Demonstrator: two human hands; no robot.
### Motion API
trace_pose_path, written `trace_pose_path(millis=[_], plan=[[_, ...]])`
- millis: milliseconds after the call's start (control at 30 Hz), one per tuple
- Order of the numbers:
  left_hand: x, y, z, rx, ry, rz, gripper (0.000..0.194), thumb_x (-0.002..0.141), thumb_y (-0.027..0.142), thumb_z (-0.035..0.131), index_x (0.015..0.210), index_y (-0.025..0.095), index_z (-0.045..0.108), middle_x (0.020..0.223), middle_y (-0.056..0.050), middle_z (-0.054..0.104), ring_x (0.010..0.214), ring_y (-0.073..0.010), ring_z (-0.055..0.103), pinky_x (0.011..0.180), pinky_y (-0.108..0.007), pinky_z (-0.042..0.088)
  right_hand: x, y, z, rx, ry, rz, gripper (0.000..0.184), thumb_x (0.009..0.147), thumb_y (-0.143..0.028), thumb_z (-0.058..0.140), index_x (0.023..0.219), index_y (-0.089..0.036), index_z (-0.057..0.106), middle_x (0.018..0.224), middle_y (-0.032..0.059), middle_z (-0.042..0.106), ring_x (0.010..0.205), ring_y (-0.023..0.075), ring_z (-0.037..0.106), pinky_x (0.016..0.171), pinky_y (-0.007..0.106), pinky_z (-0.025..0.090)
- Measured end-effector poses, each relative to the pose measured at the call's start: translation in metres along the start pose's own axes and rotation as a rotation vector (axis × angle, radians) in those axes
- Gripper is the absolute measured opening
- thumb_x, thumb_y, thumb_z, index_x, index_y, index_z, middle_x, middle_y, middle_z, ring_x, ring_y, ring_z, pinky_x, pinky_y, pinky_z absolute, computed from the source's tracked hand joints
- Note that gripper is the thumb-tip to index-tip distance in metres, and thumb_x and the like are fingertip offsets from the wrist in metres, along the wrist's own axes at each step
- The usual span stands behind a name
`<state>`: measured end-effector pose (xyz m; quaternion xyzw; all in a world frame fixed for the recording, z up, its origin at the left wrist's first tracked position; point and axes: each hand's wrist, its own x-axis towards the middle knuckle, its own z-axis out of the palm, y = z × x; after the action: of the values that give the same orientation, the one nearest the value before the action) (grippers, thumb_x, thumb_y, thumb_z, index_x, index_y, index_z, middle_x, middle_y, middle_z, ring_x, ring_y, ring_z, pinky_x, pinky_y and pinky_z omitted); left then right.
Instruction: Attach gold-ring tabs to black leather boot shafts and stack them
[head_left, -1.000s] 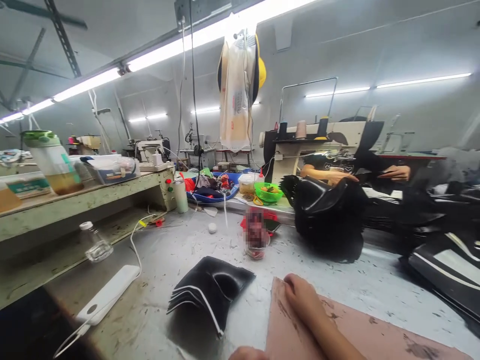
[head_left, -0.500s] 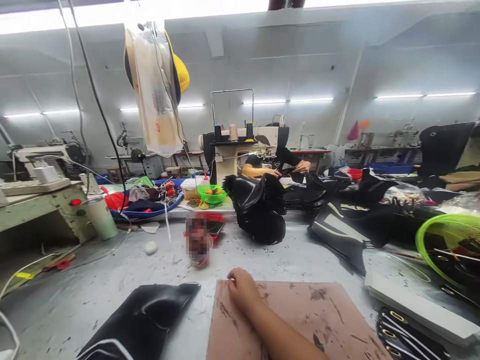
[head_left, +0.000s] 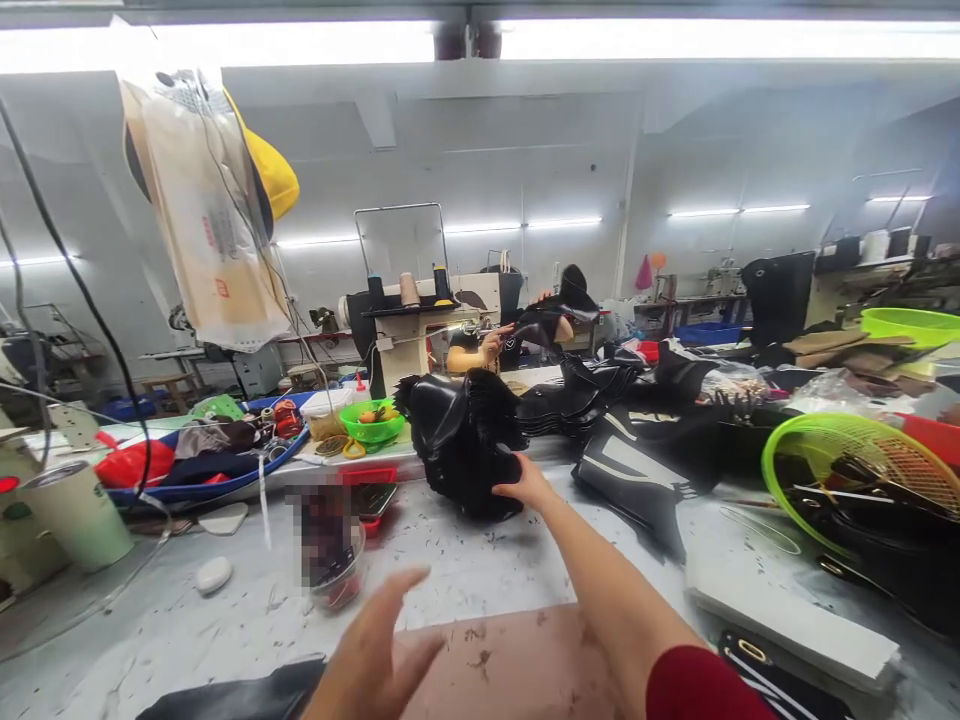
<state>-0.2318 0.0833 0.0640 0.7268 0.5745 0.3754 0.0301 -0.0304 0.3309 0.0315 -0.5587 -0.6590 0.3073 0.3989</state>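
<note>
Sitting on the grey table (head_left: 465,575), toward its far edge, is a bunch of black glossy pieces (head_left: 461,435), with the right hand (head_left: 529,485) right at its lower right side, can't tell if those fingers have actually closed on it. Left hand (head_left: 375,650) is open and empty, nearer the camera, by the pinkish board (head_left: 517,655). Red tray (head_left: 380,515) and green bowl (head_left: 373,430) are off to the left, and a co-worker (head_left: 491,350) is behind.
</note>
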Motion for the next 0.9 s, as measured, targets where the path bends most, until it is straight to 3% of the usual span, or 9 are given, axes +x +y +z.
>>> trace_pose_path(millis=[67,167,300,367,467,567,700,767,900], plan=[[0.065,-0.001,0.007,-0.007,-0.012,-0.002,0.055,0.073,0.043,0.060,0.123,0.024,0.045,0.124,-0.009,0.052,0.113,-0.0257,0.050,0.095,-0.042,0.041,0.015,-0.005,0.001,-0.002,-0.069,-0.078,0.055,0.046,-0.023,0.076,0.096,-0.016,0.055,0.094,0.0048,0.060,0.092,0.0221,0.054,0.078,0.030,0.040],[0.152,0.003,0.022,-0.059,0.030,-0.149,0.078,0.063,0.044,0.067,0.129,0.015,0.037,0.136,-0.016,0.040,0.125,-0.0295,0.036,0.103,-0.045,0.030,0.020,-0.012,0.009,0.010,-0.111,-0.152,0.026,0.055,-0.019,0.069,0.077,-0.017,0.055,0.069,-0.0018,0.056,0.072,0.0171,0.053,0.068,0.027,0.038],[0.215,-0.003,0.039,-0.259,0.218,-0.250,0.082,0.068,0.051,0.061,0.132,0.010,0.030,0.140,-0.019,0.030,0.130,-0.0283,0.027,0.107,-0.041,0.022,0.003,-0.011,0.012,0.095,-0.147,-0.219,0.017,0.060,-0.020,0.066,0.069,-0.018,0.052,0.059,-0.0053,0.049,0.064,0.0135,0.048,0.062,0.024,0.036],[0.228,-0.010,0.040,-0.304,0.241,-0.240,0.072,0.079,0.057,0.041,0.133,0.010,0.027,0.137,-0.018,0.037,0.125,-0.0251,0.037,0.104,-0.039,0.029,-0.006,-0.005,0.011,0.160,-0.215,-0.232,0.019,0.060,-0.025,0.067,0.070,-0.018,0.053,0.059,-0.0050,0.050,0.061,0.0126,0.048,0.059,0.023,0.036],[0.240,-0.015,0.033,-0.336,0.191,-0.238,0.067,0.086,0.056,0.010,0.130,0.012,0.033,0.119,-0.015,0.055,0.092,-0.0212,0.062,0.087,-0.040,0.045,-0.012,0.010,0.010,0.241,-0.352,-0.208,0.022,0.077,-0.036,0.051,0.075,-0.016,0.059,0.061,-0.0006,0.056,0.058,0.0127,0.053,0.056,0.023,0.039],[0.252,-0.011,0.030,-0.223,0.102,-0.195,0.070,0.085,0.059,0.011,0.115,0.010,0.052,0.104,-0.015,0.062,0.082,-0.0234,0.063,0.083,-0.044,0.046,-0.008,0.023,0.014,0.250,-0.420,-0.175,0.038,0.087,-0.032,0.030,0.083,-0.013,0.063,0.071,0.0051,0.063,0.066,0.0154,0.058,0.059,0.025,0.043],[0.255,-0.006,0.045,0.071,0.132,-0.103,0.050,0.075,0.051,0.054,0.117,0.023,0.055,0.139,-0.009,0.035,0.129,-0.0313,0.026,0.106,-0.050,0.018,0.000,0.029,0.029,0.149,-0.412,-0.184,0.017,0.078,-0.021,0.048,0.083,-0.017,0.065,0.088,0.0048,0.065,0.089,0.0200,0.056,0.077,0.029,0.043],[0.246,-0.011,0.056,0.261,0.076,-0.090,0.043,0.081,0.043,0.049,0.122,0.031,0.050,0.147,-0.004,0.020,0.135,-0.0286,0.011,0.106,-0.054,0.010,0.004,0.028,0.037,0.086,-0.399,-0.191,0.012,0.077,-0.019,0.054,0.082,-0.017,0.064,0.094,0.0061,0.064,0.096,0.0209,0.054,0.085,0.032,0.040],[0.216,-0.036,0.067,0.394,-0.011,-0.165,0.040,0.090,0.030,0.032,0.129,0.033,0.040,0.149,-0.003,0.011,0.136,-0.0249,0.004,0.104,-0.056,0.012,0.017,0.025,0.053,-0.009,-0.373,-0.189,0.022,0.085,-0.029,0.053,0.102,-0.017,0.057,0.109,0.0065,0.056,0.098,0.0185,0.053,0.085,0.038,0.043]])
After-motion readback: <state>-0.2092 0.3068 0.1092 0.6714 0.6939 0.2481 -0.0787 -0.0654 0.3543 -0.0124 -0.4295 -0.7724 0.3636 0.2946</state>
